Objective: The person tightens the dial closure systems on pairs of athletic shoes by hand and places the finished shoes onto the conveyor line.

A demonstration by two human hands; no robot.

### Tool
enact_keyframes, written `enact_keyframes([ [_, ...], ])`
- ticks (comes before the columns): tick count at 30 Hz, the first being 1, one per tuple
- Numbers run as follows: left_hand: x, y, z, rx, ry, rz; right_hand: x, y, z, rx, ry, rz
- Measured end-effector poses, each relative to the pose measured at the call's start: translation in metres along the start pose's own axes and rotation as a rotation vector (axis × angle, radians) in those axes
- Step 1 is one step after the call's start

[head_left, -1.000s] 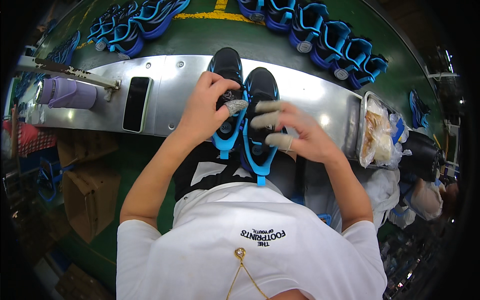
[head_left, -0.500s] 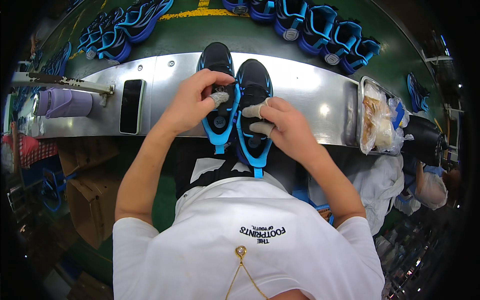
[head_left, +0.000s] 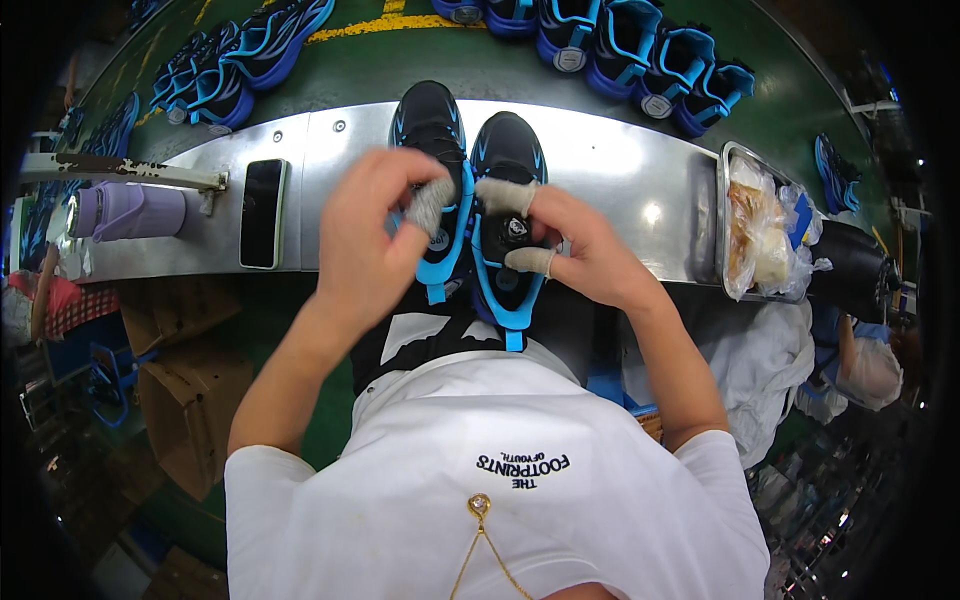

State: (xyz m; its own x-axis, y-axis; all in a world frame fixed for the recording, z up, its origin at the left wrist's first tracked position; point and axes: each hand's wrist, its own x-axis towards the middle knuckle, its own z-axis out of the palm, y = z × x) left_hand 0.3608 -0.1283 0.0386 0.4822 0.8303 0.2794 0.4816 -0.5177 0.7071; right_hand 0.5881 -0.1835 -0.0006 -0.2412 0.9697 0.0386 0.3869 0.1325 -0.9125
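Two black sneakers with bright blue collars stand side by side on the metal bench ledge, toes away from me. Above the opening of the left sneaker (head_left: 425, 115) is my left hand (head_left: 365, 225), blurred, its covered thumb and forefinger drawn together; whatever they pinch is hidden. At the right sneaker (head_left: 507, 140), my right hand (head_left: 585, 245) grips around the tongue, with the forefinger towards the laces and the thumb nearer the heel. A round pale emblem (head_left: 517, 228) shows between those fingers. Pale cloth covers are on fingertips of both hands.
A phone (head_left: 263, 215) and a lilac tumbler (head_left: 140, 211) rest on the ledge at left. To the right is a metal tray (head_left: 725, 215) with plastic-wrapped items. More sneakers (head_left: 620, 50) line the green surface beyond. Cardboard boxes (head_left: 195, 410) stand below left.
My left hand has lifted and shifted slightly left and nearer me. My right forefinger and thumb have spread around the right sneaker's tongue, bringing its emblem into view.
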Motion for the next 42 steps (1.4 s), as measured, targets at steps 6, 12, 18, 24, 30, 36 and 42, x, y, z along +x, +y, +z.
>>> enact_keyframes([
  [6, -0.039, 0.032, 0.029, -0.707, -0.667, -0.793, -0.001, 0.009, 0.007, -0.171, 0.101, -0.095],
  [12, -0.04, 0.027, 0.059, -1.143, -0.469, -1.129, 0.002, 0.013, 0.003, -0.039, -0.027, -0.092],
  [18, -0.042, 0.028, 0.07, -1.243, -0.25, -1.022, 0.009, 0.008, -0.008, 0.066, -0.013, 0.012],
  [24, -0.043, 0.025, 0.077, -1.301, -0.212, -1.048, 0.006, 0.019, 0.011, -0.143, 0.088, -0.114],
  [30, -0.042, 0.029, 0.078, -1.249, -0.231, -1.092, 0.007, 0.018, -0.001, 0.012, -0.057, -0.065],
  [36, -0.043, 0.027, 0.076, -1.299, -0.195, -1.108, 0.013, 0.014, -0.005, 0.027, -0.001, -0.078],
  [42, -0.043, 0.026, 0.078, -1.331, -0.183, -1.112, 0.004, 0.027, 0.015, -0.121, 0.097, -0.12],
])
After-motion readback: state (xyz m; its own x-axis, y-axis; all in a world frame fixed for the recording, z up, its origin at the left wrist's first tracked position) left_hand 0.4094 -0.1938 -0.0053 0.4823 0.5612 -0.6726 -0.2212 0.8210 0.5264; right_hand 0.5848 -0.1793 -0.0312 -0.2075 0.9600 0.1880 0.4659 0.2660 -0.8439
